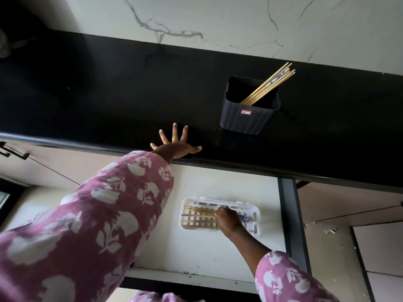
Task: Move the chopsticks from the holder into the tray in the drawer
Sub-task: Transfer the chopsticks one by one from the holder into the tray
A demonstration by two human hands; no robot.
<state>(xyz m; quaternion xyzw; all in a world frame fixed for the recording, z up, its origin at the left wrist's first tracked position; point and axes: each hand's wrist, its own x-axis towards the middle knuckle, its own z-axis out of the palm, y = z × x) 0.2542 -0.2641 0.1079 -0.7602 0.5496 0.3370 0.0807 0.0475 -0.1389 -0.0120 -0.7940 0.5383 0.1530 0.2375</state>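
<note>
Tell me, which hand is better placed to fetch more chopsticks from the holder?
Probably the left hand: it rests open on the counter near the holder, while the right hand holds chopsticks down in the tray.

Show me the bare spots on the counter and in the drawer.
Counter: wide bare stretch left of the left hand, and between that hand and the holder. Drawer floor: bare between the tray and the near edge. Crowded: the tray, with chopsticks and the right hand.

This is a home kitchen. A black counter (109, 83) runs along a marble wall (218, 16), with cabinets (54, 164) and a drawer (218, 186) below.
</note>
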